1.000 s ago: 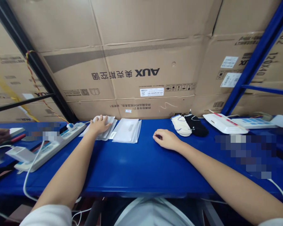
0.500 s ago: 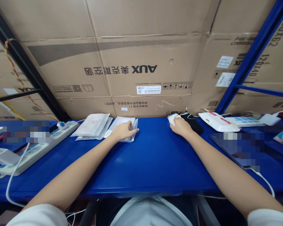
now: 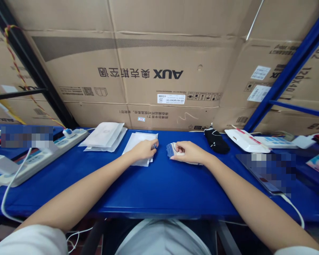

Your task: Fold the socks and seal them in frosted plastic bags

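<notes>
At the bottom, the person's light clothing shows below the near edge of the blue desk (image 3: 159, 193), and both forearms reach in over it.

The right hand (image 3: 191, 151) is near the middle of the desk, a little to the right. Its grip is clamped on a white sock (image 3: 171, 150), with thumb and fingers closed around the fabric. The long axis of the sock runs mostly from left to right, slanting slightly toward the near right side. Its folded blue end points left, to the other hand, while the white part extends under the palm and wrist.

The left hand (image 3: 145, 148) is bent over the near right part of some white pouches (image 3: 138, 138). Its fingers are curled; whether this grip pinches a pouch, I cannot tell from this angle, because the hand covers the place. The two hands are apart, with bare blue surface between them.

On the left, another pile of pouches (image 3: 105, 134) lies near a power strip (image 3: 50, 153). On the right, a black sock (image 3: 216, 140) lies beside a white tray (image 3: 244, 141). Behind everything stands a cardboard wall (image 3: 138, 53) with upside-down printing.
</notes>
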A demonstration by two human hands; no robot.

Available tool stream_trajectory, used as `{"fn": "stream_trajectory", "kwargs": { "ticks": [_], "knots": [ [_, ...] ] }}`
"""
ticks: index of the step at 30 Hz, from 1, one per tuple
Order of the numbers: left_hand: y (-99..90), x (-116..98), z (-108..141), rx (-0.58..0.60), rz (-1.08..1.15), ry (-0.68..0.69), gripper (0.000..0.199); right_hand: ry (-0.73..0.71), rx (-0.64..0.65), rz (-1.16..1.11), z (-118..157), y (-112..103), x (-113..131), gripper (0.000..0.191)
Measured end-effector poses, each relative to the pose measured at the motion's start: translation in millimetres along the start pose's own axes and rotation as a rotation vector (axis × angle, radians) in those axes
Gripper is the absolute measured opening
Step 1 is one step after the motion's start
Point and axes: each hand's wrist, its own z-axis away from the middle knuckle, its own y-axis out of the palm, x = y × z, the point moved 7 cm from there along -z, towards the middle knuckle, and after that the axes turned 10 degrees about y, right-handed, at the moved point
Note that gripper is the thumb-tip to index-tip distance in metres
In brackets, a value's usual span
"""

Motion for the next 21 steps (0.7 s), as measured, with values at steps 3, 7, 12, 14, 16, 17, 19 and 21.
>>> {"fn": "stream_trajectory", "kwargs": {
  "ticks": [3,7,12,14,16,17,19,21],
  "knots": [
    [0.5,2.7,-1.2,-0.012,0.019,0.019,0.018,-0.064,0.021,0.002,2.9,4.9,12.7,0.045],
    [-2.9,5.8,-2.3,-0.073,0.1,0.056,0.022,-0.103,0.049,-0.015,4.6,5.6,17.5,0.041],
    [-2.6,9.5,-3.3,-0.093,0.159,0.08,0.031,-0.15,0.045,0.028,4.6,5.7,19.7,0.026],
    [-1.3,10.7,-3.6,-0.088,0.169,0.088,0.028,-0.153,0.037,0.056,3.9,6.6,20.0,0.026],
    [-0.2,11.8,-3.9,-0.085,0.18,0.094,0.026,-0.149,0.028,0.069,3.4,6.8,20.3,0.027],
    [0.2,12.4,-4.0,-0.085,0.186,0.095,0.025,-0.143,0.026,0.067,3.4,6.8,20.4,0.028],
    [0.8,13.2,-4.1,-0.086,0.201,0.1,0.024,-0.128,0.026,0.057,3.6,6.5,20.0,0.031],
    [0.8,13.6,-4.2,-0.093,0.214,0.106,0.024,-0.117,0.027,0.055,4.0,6.5,19.6,0.037]
  ]
}}
